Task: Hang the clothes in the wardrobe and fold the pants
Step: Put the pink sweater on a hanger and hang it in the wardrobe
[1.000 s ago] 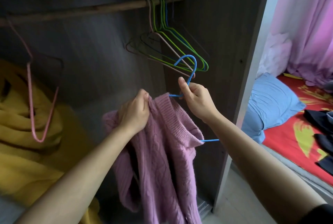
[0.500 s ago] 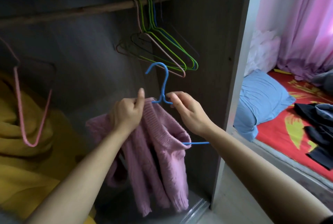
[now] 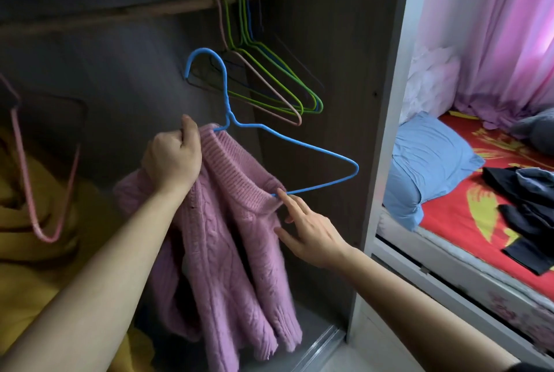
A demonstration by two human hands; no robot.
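So my left hand (image 3: pixel 172 159) bunches the ribbed collar of the pink cable-knit sweater (image 3: pixel 230 251), half threaded on a thin blue wire hanger (image 3: pixel 299 144) below the rod (image 3: pixel 150 10); my right hand (image 3: pixel 313 233), fingers loosely straight, touches its bottom wire.

Dim wardrobe (image 3: pixel 126 78), bright pink daylight right, mild blur

Left hand (image 3: pixel 172 159) grips pink sweater (image 3: pixel 227 239) on blue hanger (image 3: pixel 299 144).
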